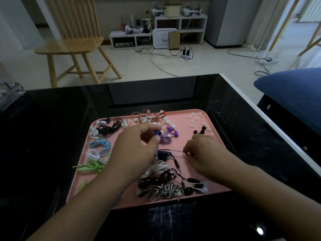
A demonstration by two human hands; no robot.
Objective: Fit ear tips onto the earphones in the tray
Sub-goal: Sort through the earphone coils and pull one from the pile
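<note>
Both forearms come in from the bottom of the frame and meet over the pink tray (215,129), so that's the closest stuff to the lens. Left hand (133,146) is curled up with thumb and fingers pinching a dark blue earbud (157,133) just above the middle of the frame, probably holding it steady with the nozzle facing up so a tip can go on. Right hand (205,152) sits to the right of center, fingers curled down and pinching the thin dark cord (173,152) that runs between the two hands, I'd guess to keep it from tangling. Can't tell if there's an ear tip in those fingers too.

Loose white ear tips (196,120) are scattered in the tray's upper right corner, with a few black ear tips (201,131) just above the right hand, handy for grabbing. Everything else in the tray is coiled earphones: purple ones (171,133) beside the left hand's fingers, a black-and-white striped bundle (165,189) at the near edge. Whole tray sits on a glossy black tabletop (52,119).
</note>
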